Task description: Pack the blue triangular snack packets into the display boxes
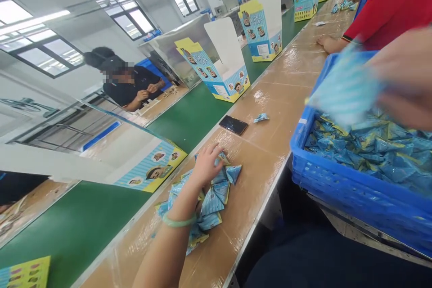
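Note:
My left hand [206,165] lies palm down on a heap of small blue-and-white striped packets [213,199] on the tabletop, fingers stretched out over the top ones. A pale green bangle circles that wrist. At the right, my right hand [410,74] is smeared by motion, and it grips a blue striped packet [351,83]. This packet hangs over a blue plastic crate [351,184] full of similar blue and yellow packets [381,148].
A dark phone [233,125] and a single packet [261,118] lie beyond the heap. Open printed cartons [216,85] line the green belt [182,112]. A co-worker's red sleeve [381,18] is beyond the crate; another person in black [128,85] sits across the belt.

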Motion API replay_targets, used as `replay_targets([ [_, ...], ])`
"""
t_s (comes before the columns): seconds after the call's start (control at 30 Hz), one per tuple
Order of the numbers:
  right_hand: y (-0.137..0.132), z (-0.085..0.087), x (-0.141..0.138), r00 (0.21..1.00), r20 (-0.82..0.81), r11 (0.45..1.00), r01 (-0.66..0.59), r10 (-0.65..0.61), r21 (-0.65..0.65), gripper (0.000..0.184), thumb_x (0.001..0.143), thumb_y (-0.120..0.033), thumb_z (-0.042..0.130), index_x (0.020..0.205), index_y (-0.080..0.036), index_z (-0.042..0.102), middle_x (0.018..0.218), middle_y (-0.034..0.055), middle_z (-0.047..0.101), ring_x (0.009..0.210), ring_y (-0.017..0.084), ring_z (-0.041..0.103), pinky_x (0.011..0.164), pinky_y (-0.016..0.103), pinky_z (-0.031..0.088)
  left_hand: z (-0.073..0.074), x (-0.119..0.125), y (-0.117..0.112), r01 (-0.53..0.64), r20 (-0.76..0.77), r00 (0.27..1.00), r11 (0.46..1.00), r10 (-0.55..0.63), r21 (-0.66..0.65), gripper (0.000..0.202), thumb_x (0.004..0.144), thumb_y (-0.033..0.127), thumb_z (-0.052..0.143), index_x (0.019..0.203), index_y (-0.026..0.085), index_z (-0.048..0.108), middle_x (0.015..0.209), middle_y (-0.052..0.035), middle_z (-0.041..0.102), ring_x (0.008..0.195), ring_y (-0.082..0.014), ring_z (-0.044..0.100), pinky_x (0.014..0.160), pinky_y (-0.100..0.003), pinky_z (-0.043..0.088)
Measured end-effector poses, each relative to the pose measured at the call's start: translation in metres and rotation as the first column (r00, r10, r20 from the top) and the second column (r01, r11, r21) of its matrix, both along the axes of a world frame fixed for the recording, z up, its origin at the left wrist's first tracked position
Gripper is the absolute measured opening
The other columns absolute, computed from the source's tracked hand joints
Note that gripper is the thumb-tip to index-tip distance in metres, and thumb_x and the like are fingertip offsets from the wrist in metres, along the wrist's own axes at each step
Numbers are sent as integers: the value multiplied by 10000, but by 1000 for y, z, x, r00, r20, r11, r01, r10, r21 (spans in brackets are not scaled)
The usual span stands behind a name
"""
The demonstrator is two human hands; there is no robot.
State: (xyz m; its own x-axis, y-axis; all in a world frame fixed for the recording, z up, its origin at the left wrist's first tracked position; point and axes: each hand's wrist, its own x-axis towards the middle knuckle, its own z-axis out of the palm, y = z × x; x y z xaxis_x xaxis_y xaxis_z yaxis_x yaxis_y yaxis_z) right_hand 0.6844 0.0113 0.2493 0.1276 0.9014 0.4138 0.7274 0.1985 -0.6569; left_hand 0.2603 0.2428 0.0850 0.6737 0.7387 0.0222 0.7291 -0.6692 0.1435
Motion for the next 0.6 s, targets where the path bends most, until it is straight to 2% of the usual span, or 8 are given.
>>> replay_targets([
  [0.07, 8, -8, -9, 939, 343, 977, -92, 21, 194, 335, 911, -596, 576, 943, -304, 737, 1091, 9, 686, 1182, 236, 578, 950, 419, 451, 14, 8, -10, 10, 192, 981, 1000, -15, 26, 433, 872, 289, 578, 1294, 194, 605, 1495, -185, 508, 1413, -366, 459, 1173, -594, 356],
  [0.17, 19, -22, -33, 664, 748, 873, -371, 11, 316, 354, 1063, -342, 364, 1012, -204, 686, 945, 67, 687, 893, 185, 602, 800, 394, 471, 36, 35, -46, 140, 536, 843, 981, -47, -134, 539, 918, 458, 600, 1409, 258, 505, 1518, -158, 463, 1319, -325, 542, 1076, -526, 486],
  [0.3, 18, -43, -75, 585, 801, 818, -517, 125, 250, 292, 1050, -270, 410, 908, -183, 650, 818, 52, 664, 773, 177, 560, 710, 359, 453, 61, 85, -111, 553, 823, 567, 726, 33, -410, 1030, 770, 785, 640, 1588, 357, 184, 1635, -178, 270, 1053, -254, 666, 784, -371, 599],
  [0.33, 17, -46, -82, 580, 799, 805, -544, 157, 237, 286, 1045, -286, 428, 886, -187, 644, 793, 41, 650, 755, 170, 553, 703, 349, 447, 65, 96, -125, 592, 837, 545, 687, 42, -421, 1023, 768, 777, 652, 1581, 342, 208, 1601, -177, 338, 1037, -246, 668, 770, -351, 592],
  [0.4, 17, -52, -86, 603, 768, 765, -593, 217, 250, 304, 1037, -384, 452, 899, -195, 645, 789, 30, 641, 751, 164, 555, 712, 338, 446, 71, 112, -143, 592, 833, 553, 699, 9, -401, 736, 855, 617, 678, 1456, 269, 435, 1371, -137, 582, 999, -223, 667, 798, -329, 569],
  [0.43, 20, -56, -81, 650, 723, 761, -585, 232, 281, 342, 1031, -449, 443, 923, -198, 648, 813, 36, 650, 772, 169, 569, 727, 337, 452, 71, 116, -149, 569, 823, 568, 736, -29, -367, 538, 891, 493, 679, 1340, 235, 535, 1221, -107, 653, 982, -212, 662, 826, -329, 554],
  [0.5, 31, -72, -60, 804, 569, 839, -424, 175, 340, 418, 1029, -510, 382, 935, -196, 643, 857, 56, 664, 811, 182, 595, 749, 339, 462, 66, 119, -156, 522, 799, 590, 810, -118, -267, 279, 883, 282, 662, 1147, 204, 614, 1052, -72, 678, 971, -202, 650, 875, -336, 530],
  [0.6, 50, -120, -17, 914, 380, 987, 101, -141, 123, 342, 1007, -360, 386, 803, -186, 599, 802, 70, 648, 744, 183, 590, 706, 332, 449, 41, 112, -166, 493, 768, 614, 849, -182, -193, 338, 797, 144, 625, 1129, 207, 601, 1097, -78, 665, 1019, -208, 636, 912, -350, 519],
])
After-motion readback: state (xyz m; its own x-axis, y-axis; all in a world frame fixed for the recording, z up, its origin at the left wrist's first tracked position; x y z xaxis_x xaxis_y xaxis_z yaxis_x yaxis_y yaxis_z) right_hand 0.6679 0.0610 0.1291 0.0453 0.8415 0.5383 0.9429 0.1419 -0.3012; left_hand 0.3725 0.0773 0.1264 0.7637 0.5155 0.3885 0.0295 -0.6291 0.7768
